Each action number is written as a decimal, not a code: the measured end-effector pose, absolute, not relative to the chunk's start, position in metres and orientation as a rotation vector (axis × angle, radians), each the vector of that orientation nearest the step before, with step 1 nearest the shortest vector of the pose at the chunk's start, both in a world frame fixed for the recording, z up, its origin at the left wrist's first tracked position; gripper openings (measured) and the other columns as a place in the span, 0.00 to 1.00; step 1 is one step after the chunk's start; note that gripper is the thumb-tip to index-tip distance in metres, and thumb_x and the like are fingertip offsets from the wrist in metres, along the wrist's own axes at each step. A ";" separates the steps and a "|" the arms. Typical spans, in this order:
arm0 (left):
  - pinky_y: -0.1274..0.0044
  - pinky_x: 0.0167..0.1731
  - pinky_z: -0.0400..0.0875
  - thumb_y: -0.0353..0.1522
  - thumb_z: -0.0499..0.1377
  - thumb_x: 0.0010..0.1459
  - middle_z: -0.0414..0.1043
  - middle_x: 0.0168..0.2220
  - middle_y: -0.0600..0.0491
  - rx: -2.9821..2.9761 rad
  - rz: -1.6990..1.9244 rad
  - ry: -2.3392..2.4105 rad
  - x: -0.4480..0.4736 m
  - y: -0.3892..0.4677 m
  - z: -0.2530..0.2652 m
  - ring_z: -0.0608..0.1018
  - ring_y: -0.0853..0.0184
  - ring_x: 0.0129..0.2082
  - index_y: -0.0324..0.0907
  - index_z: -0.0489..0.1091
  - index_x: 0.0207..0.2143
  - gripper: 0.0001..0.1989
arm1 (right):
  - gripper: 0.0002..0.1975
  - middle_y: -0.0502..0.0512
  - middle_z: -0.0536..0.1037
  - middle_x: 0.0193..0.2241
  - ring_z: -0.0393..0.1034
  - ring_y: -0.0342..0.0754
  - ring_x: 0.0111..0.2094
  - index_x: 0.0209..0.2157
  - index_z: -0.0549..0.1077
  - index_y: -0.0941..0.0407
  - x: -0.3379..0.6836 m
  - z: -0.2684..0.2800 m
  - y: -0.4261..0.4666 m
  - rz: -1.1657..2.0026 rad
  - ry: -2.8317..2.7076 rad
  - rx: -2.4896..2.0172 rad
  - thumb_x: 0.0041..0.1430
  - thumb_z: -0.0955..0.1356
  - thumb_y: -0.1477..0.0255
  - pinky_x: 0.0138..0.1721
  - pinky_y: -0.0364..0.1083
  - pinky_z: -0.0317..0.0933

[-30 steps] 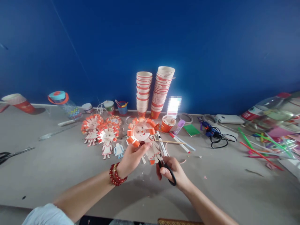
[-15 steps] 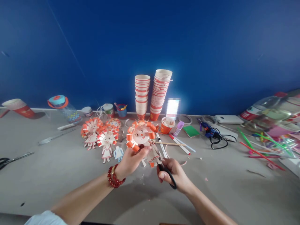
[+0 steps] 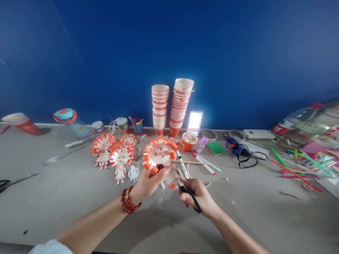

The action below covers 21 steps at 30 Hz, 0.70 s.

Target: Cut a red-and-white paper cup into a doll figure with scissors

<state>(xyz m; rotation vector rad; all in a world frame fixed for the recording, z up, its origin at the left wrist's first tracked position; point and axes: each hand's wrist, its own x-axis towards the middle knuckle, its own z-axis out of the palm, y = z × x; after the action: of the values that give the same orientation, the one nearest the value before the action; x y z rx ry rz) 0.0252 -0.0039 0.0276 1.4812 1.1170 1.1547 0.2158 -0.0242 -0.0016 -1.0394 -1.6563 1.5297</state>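
Between thumb and fingers my left hand (image 3: 150, 181) grips a paper doll (image 3: 159, 154) with a smiling round face and curled orange strips around it. Its pale dress with a red wavy hem hangs to the right of my thumb. My right hand (image 3: 197, 197) is closed around the black handles of a pair of scissors (image 3: 189, 194). The blades point up and away, lying against the edge of the doll's dress; whether they cut into the paper I cannot tell. Left of my left hand lie several similar paper dolls (image 3: 121, 158) and a small blue-outlined paper dress (image 3: 134, 173).
Two tall stacks of paper cups (image 3: 160, 109) stand by the blue wall. A bright lamp (image 3: 195, 121), markers (image 3: 203, 163) and a glue gun (image 3: 234, 144) with a coiled cable sit beyond my hands. Another pair of scissors (image 3: 18, 180) lies far left; pipe cleaners (image 3: 304, 165) are piled right.
Both hands keep nearly the same place and hold. The scissors and right hand have shifted very slightly; the doll's face is tilted a touch differently.
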 end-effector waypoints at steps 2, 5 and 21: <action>0.77 0.38 0.69 0.36 0.57 0.57 0.76 0.35 0.51 1.487 1.156 1.108 0.025 -0.004 0.027 0.75 0.66 0.36 0.40 0.72 0.35 0.09 | 0.31 0.46 0.61 0.13 0.54 0.38 0.15 0.18 0.63 0.58 0.216 -0.002 -0.024 1.527 -1.655 -1.048 0.42 0.68 0.42 0.16 0.38 0.47; 0.77 0.36 0.69 0.36 0.57 0.57 0.75 0.32 0.52 1.496 1.148 1.117 0.024 -0.004 0.027 0.74 0.67 0.34 0.40 0.71 0.34 0.09 | 0.30 0.45 0.60 0.13 0.54 0.38 0.14 0.19 0.62 0.58 0.216 -0.003 -0.024 1.524 -1.644 -1.061 0.42 0.68 0.42 0.15 0.38 0.47; 0.80 0.21 0.61 0.39 0.56 0.55 0.62 0.18 0.57 1.470 1.132 1.165 0.027 -0.004 0.034 0.66 0.71 0.22 0.41 0.67 0.23 0.13 | 0.31 0.43 0.57 0.11 0.52 0.38 0.13 0.17 0.58 0.55 0.218 -0.007 -0.024 1.506 -1.654 -1.122 0.41 0.67 0.41 0.14 0.39 0.44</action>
<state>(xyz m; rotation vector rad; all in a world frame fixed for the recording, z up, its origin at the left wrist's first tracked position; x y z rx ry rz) 0.0268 -0.0041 0.0344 1.4697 1.1650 1.1319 0.2178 -0.0235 -0.0072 -1.1222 -1.6542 1.5064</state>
